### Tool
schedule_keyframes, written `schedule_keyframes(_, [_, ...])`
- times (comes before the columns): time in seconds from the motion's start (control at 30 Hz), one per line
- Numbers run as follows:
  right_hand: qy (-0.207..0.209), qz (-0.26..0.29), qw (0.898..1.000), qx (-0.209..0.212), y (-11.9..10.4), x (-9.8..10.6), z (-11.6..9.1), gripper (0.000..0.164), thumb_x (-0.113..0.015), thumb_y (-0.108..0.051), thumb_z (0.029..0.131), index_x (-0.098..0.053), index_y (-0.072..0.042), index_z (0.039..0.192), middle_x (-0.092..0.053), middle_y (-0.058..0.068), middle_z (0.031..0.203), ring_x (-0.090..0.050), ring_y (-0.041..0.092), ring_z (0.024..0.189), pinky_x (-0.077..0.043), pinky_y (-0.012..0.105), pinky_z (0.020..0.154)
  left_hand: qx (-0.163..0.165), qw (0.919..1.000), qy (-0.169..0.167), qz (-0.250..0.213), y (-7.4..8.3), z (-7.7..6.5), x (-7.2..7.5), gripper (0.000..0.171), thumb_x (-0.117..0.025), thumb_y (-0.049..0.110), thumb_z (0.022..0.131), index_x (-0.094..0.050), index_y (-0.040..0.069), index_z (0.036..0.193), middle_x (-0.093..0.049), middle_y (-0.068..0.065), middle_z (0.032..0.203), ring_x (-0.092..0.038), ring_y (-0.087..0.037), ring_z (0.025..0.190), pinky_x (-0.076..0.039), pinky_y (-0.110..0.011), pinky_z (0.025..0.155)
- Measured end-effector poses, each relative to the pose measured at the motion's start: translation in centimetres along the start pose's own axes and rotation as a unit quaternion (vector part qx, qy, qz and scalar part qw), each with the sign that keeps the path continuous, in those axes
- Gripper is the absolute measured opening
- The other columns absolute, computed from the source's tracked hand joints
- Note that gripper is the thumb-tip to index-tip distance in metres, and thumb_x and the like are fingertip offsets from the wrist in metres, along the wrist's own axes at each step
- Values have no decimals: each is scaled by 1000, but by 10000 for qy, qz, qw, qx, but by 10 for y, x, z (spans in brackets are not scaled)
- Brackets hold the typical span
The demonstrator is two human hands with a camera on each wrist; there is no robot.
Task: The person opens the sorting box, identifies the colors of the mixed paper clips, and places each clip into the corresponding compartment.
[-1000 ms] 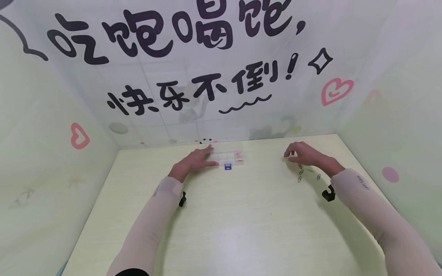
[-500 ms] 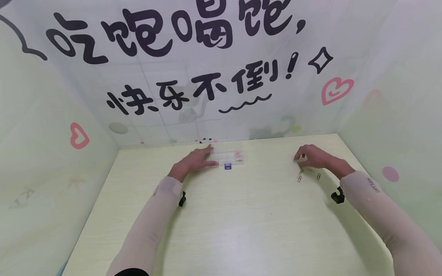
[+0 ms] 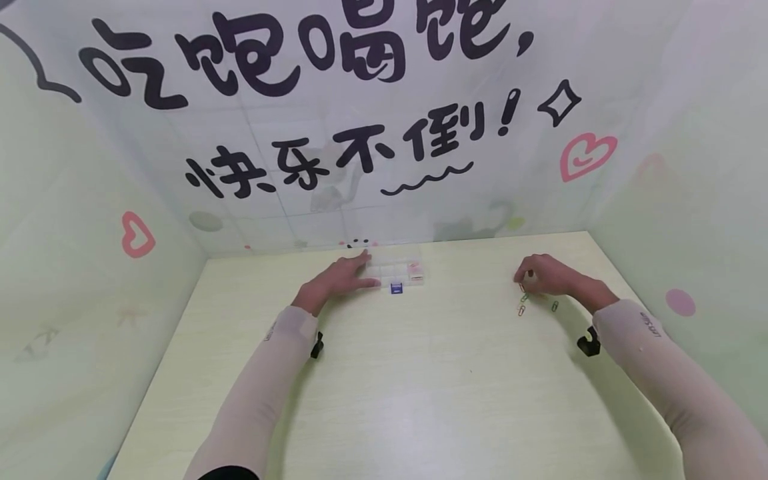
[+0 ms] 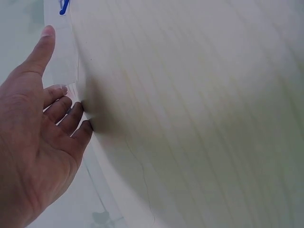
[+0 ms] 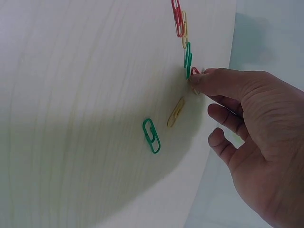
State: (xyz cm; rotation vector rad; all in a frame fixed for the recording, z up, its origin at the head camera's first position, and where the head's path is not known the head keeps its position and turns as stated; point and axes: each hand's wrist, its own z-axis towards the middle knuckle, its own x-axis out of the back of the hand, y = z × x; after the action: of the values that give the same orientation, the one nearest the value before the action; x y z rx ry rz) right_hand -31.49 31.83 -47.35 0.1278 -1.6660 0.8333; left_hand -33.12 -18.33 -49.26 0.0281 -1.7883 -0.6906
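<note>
A clear compartment box (image 3: 393, 271) lies at the back of the table, with something pink (image 3: 415, 270) in its right end and a blue piece (image 3: 397, 289) at its front edge. My left hand (image 3: 336, 277) rests at its left end, thumb and fingers spread. In the left wrist view, the left fingers (image 4: 81, 126) are loosely bent beside the box. To the right, my right hand (image 3: 547, 275) pinches a red paper clip (image 5: 194, 71) between thumb and fingers. Nearby lie a green paper clip (image 5: 151, 136), a gold one (image 5: 175, 112) and others (image 5: 188, 59).
The pale wooden table (image 3: 408, 387) meets a lettered back wall covering (image 3: 384, 207). Side coverings (image 3: 708, 220) hang at left and right. Another red paper clip (image 5: 177, 18) overlaps a yellow one (image 5: 184, 28).
My right hand has moved right and slightly down onto the paper clips, and its fingers have closed on one. The left hand and the box stay in place.
</note>
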Motion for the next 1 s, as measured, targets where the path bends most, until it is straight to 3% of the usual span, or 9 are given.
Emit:
schedule_keyframes(0.4, [26, -9, 10000, -83, 0, -3, 3, 12, -81, 4, 86, -80, -4, 94, -75, 3, 93, -65, 23, 89, -54, 41, 81, -47, 10000, 7, -73, -1, -1, 0, 93, -66, 58, 100, -29, 6, 167, -26, -13, 174, -30, -36, 158, -29, -50, 128])
schedule_keyframes(0.67, [14, -97, 9999, 60, 1, -5, 6, 11, -81, 3, 88, -78, -7, 89, -73, -1, 88, -62, 16, 83, -54, 36, 77, -40, 10000, 10, -53, -1, 0, -1, 93, -67, 59, 100, -29, 6, 167, -26, -13, 174, -30, -35, 158, -29, -50, 128])
schedule_keyframes(1.0, [-24, -38, 9999, -136, 1, -10, 9, 12, -78, 2, 90, -75, -9, 86, -71, -3, 84, -58, 13, 78, -51, 31, 73, -22, 10000, -18, -28, -1, -1, -1, 95, -67, 59, 100, -27, 6, 167, -28, -13, 173, -31, -34, 158, -29, -49, 128])
